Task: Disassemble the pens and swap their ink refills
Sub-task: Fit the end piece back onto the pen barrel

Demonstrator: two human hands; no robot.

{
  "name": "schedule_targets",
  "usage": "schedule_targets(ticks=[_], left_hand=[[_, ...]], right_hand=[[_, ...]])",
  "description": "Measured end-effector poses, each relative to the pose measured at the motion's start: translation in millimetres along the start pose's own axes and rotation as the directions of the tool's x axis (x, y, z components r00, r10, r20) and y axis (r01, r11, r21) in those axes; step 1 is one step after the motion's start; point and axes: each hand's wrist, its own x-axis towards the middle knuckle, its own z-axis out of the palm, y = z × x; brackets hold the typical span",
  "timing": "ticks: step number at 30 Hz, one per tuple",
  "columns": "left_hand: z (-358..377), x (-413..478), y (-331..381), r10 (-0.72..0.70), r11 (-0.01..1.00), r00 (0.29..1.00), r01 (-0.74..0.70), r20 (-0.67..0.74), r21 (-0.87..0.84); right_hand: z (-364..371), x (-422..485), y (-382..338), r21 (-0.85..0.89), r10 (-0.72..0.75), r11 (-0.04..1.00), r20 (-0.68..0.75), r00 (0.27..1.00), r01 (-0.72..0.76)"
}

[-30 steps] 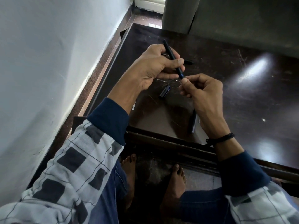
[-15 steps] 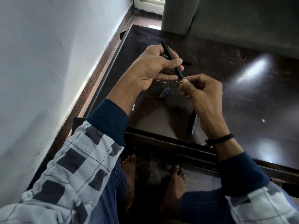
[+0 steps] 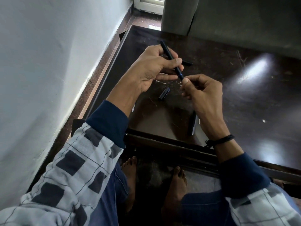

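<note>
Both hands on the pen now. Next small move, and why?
Probably twist with the right hand to unscrew the lower end of the pen: its fingers pinch that end, the left hand grips the barrel, and a cap already lies on the table.

Finding no readable txt, brand, no. or sign anywhere; scanning pen (image 3: 167,50), loose cap (image 3: 164,94) & 2nd pen (image 3: 193,123) on table (image 3: 244,103) w/o making out any print, surfaces being too dark & small to tell.
</note>
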Motion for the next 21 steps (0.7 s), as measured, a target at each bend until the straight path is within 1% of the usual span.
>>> schedule_targets(ticks=[8,14,18,21], left_hand=[[0.6,0.2,-1.6,0.001,1.000,1.000,-0.001,0.001,-0.009],[1.0,-0.3,-0.3,-0.004,1.000,1.000,0.004,0.000,-0.017],[1.7,-0.3,-0.3,-0.003,1.000,1.000,0.003,0.005,-0.012],[1.8,-0.6,-0.2,-0.004,1.000,1.000,0.004,0.007,-0.008]], right_hand=[[0.5,1.3,1.3,-0.001,0.006,1.000,-0.019,1.000,-0.006],[0.0,-0.8,-2.3,0.006,0.002,1.000,0.002,1.000,-0.002],[-0.9,-0.8,-0.9,-0.020,-0.004,1.000,-0.015,1.000,0.003],[-1.0,-0.6,-0.8,-0.008,-0.002,1.000,-0.013,1.000,0.002]])
